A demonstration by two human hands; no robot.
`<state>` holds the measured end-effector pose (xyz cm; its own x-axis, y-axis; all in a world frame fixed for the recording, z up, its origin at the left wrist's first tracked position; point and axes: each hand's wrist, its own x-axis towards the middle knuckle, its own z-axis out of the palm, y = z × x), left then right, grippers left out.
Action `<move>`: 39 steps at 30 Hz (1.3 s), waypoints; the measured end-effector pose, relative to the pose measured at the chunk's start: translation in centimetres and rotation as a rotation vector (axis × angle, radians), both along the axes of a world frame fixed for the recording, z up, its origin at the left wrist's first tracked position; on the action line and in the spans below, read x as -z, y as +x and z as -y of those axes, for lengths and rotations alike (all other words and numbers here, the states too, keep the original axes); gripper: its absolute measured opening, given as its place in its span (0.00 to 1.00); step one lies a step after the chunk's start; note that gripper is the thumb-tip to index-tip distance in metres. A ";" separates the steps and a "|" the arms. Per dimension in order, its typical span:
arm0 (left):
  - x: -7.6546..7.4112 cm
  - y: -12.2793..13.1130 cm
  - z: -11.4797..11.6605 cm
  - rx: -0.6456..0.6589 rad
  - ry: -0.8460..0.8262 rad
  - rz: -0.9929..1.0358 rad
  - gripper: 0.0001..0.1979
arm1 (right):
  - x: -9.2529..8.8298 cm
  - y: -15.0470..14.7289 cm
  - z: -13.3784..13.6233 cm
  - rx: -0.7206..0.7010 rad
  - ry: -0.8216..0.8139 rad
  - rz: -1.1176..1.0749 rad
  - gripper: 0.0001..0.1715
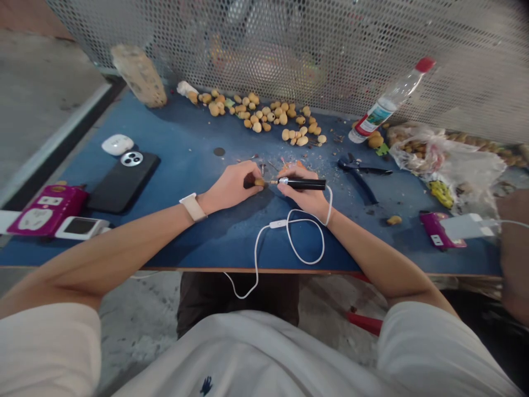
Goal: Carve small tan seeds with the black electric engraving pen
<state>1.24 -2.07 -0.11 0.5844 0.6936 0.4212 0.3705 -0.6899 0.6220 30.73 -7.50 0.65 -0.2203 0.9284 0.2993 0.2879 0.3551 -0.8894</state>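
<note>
My left hand (230,186) pinches a small tan nut (259,182) at the middle of the blue table top (194,171). My right hand (301,194) grips a black electric engraving pen (303,184), and its thin bit touches or nearly touches the nut. A white cable (306,242) loops from the pen's rear end across the table and over the front edge. Several tan nuts (256,113) lie scattered in a band toward the back, beyond both hands. Fine shavings and small bits are strewn around my hands.
Black-handled pliers (359,173) lie right of my right hand. A clear bottle with a red cap (390,99) lies at the back right, near a plastic bag of nuts (433,157). A black phone (123,182) and white earbud case (118,144) sit left. Perforated metal mesh (289,33) stands behind.
</note>
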 end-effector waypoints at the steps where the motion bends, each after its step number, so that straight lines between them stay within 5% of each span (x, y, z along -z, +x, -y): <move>1: 0.0 0.0 0.0 -0.003 -0.006 0.001 0.08 | 0.0 0.0 0.0 0.003 -0.003 0.001 0.17; 39: -0.2 -0.1 0.2 0.032 0.029 0.002 0.07 | 0.1 0.1 0.0 -0.011 0.018 0.018 0.18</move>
<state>1.14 -2.26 0.07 0.6051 0.6619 0.4424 0.3466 -0.7192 0.6021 30.83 -7.53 0.55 -0.2362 0.9204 0.3115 0.2998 0.3739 -0.8776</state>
